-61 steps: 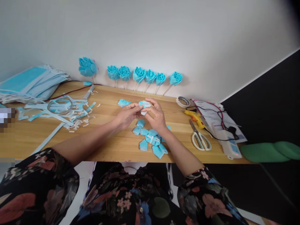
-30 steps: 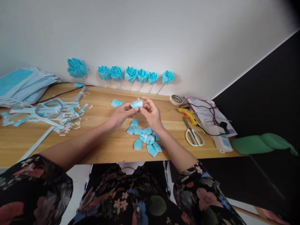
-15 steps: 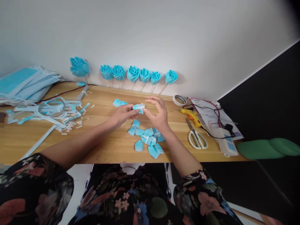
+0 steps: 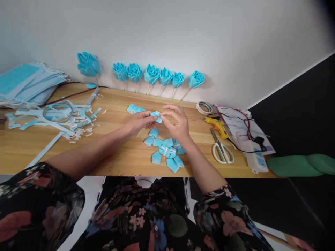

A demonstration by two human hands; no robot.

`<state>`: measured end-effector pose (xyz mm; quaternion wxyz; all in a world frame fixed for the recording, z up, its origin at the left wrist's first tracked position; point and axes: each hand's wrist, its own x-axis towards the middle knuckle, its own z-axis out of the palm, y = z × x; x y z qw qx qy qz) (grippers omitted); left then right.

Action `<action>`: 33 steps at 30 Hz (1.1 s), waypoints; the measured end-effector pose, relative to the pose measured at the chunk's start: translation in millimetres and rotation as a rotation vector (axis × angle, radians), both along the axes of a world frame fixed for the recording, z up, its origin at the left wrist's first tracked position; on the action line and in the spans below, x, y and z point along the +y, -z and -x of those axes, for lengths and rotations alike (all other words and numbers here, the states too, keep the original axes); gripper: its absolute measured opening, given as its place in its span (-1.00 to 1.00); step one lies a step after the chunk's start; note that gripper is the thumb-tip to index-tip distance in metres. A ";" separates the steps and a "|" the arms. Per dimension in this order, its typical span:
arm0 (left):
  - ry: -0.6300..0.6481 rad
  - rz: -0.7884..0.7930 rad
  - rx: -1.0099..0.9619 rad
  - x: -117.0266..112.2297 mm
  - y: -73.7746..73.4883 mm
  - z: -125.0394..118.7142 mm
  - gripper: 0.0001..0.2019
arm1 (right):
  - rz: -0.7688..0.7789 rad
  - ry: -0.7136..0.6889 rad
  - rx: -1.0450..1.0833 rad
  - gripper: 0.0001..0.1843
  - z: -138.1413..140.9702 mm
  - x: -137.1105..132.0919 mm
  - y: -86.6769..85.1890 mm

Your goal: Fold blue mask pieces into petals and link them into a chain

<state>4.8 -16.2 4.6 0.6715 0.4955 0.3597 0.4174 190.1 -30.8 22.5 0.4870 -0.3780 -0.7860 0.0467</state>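
My left hand (image 4: pixel 140 123) pinches a small folded piece of blue and white mask fabric (image 4: pixel 158 119) above the wooden table. The thumb and forefinger of my right hand (image 4: pixel 177 122) close on the right edge of the same fabric piece, its other fingers arched. Just below both hands lies a loose cluster of cut blue fabric petals (image 4: pixel 156 157), several of them overlapping. Behind my left hand rests a row of folded blue fabric pieces (image 4: pixel 134 108).
Several blue fabric flowers (image 4: pixel 152 74) on sticks lean against the wall. Scissors (image 4: pixel 222 149), a yellow glue gun (image 4: pixel 216 127), a tape roll (image 4: pixel 204 107) and a power strip (image 4: pixel 253 157) lie right. Mask scraps (image 4: pixel 61 118) and a stack of masks (image 4: pixel 28 83) are left.
My right thumb and forefinger have come onto the right edge of the fabric piece. The piece is tilted more between my hands. The camera view has shifted slightly.
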 end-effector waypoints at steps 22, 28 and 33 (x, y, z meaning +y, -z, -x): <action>-0.026 0.078 -0.079 -4.5 -11.4 1.0 -0.83 | -0.006 0.008 -0.017 -0.92 0.9 1.8 3.5; -0.024 0.057 -0.069 -4.2 -11.7 0.8 -0.78 | -0.018 -0.007 -0.033 -0.92 0.9 2.0 3.6; -0.039 0.040 -0.036 -2.8 -8.6 0.4 -0.75 | 0.021 -0.021 -0.023 -0.91 2.0 1.5 3.5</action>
